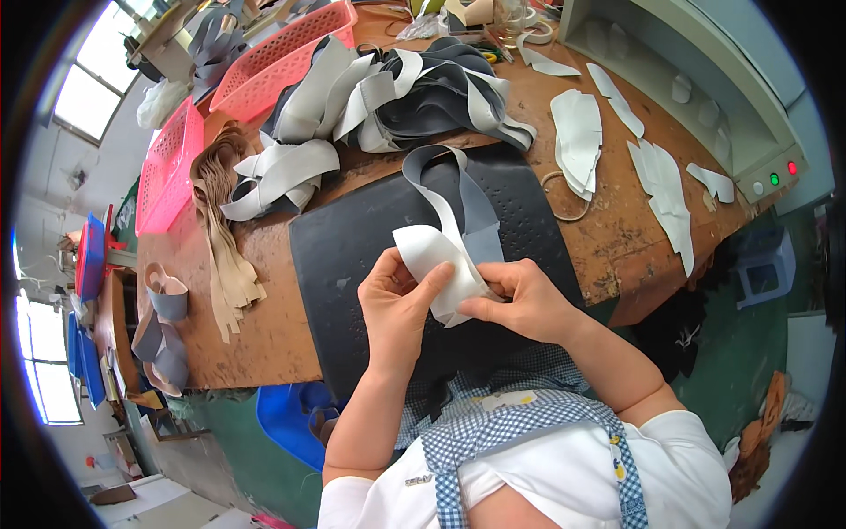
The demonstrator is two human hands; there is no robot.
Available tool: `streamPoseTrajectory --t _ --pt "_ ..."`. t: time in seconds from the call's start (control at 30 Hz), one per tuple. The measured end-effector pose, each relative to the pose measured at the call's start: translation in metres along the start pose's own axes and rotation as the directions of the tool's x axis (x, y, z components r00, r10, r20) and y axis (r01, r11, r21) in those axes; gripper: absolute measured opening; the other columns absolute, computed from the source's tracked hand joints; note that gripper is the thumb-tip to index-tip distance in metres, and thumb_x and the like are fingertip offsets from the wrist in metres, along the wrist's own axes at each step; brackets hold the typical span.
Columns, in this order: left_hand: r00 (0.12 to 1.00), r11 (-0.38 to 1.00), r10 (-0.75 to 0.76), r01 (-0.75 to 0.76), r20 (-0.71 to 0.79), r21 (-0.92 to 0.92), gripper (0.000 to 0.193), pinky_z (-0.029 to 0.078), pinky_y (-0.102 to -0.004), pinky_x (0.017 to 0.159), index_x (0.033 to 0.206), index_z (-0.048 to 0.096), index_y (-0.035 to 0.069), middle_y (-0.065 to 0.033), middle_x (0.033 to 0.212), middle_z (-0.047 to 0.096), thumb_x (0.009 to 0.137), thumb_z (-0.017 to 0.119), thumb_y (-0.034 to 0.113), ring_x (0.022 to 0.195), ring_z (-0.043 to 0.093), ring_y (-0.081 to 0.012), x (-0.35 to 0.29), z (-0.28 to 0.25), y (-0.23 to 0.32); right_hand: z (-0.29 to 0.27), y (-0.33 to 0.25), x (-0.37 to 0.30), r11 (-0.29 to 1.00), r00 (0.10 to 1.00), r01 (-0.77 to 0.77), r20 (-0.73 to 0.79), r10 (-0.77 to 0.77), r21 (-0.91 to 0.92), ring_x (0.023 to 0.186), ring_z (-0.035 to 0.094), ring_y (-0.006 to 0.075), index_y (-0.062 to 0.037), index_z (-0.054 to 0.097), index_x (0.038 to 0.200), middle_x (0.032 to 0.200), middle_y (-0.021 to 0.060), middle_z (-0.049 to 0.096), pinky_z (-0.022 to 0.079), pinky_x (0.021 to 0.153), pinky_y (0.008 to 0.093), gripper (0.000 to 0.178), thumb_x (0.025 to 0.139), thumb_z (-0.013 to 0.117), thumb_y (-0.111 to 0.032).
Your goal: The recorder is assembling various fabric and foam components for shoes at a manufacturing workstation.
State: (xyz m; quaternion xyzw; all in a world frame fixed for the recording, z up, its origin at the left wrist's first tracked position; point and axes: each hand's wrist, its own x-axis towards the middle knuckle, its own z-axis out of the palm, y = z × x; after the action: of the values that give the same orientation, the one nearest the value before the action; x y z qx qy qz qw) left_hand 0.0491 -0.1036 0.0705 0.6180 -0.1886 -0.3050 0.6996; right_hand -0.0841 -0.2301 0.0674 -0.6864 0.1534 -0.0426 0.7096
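Between my two hands, just above the black mat [339, 251], is a grey-and-white strip [423, 249], pinched on both sides. My left hand [397, 295] is closed on its near white end, thumb pressed flat on the pale face and fingers curled behind. My right hand [522, 300] nips the lower edge between thumb and forefinger, close beside the left thumb (how the layers sit under those fingertips, I cannot make out). Beyond my grip the strip runs away from me in a long loop over the mat, white on one face and grey on the other.

Farther out past that loop lies a big heap of grey and white strips [423, 97], with a smaller bundle of pale strips [286, 172] out ahead and left of my hold. Left of my grip, past the mat's edge, a tan bundle of strips [220, 238] trails over the wooden table [278, 344]. Out to the far right of my fingers are white cut pieces [577, 137], with a thin ring [583, 213] beside them. Nearest me, below the grip, is my blue-checked apron [480, 441].
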Motion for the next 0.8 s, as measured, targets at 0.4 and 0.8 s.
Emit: streamPoseTrajectory --t 0.4,0.8 --pt "1.0 0.998 -0.011 0.012 0.025 -0.055 0.017 0.051 -0.0235 0.074 0.1 0.068 0.0 -0.0036 0.09 0.07 0.088 0.075 0.009 0.081 0.064 -0.0078 0.004 -0.004 0.005 -0.002 0.008 -0.006 0.995 0.999 0.026 0.033 -0.029 0.092 0.091 0.061 0.0052 0.0063 0.059 0.126 0.101 0.0042 0.068 0.05 0.079 0.0227 0.03 0.099 0.058 -0.009" --pt "0.987 0.996 -0.089 0.086 0.137 0.024 0.016 0.051 -0.0247 0.076 0.097 0.07 0.001 -0.0033 0.09 0.07 0.084 0.077 0.006 0.081 0.063 -0.0086 0.009 -0.008 0.001 -0.006 0.001 -0.006 0.986 0.995 0.08 0.055 -0.089 0.144 0.094 0.061 0.0074 0.0063 0.055 0.13 0.106 0.0051 0.066 0.05 0.082 0.0235 0.037 0.095 0.061 -0.005"
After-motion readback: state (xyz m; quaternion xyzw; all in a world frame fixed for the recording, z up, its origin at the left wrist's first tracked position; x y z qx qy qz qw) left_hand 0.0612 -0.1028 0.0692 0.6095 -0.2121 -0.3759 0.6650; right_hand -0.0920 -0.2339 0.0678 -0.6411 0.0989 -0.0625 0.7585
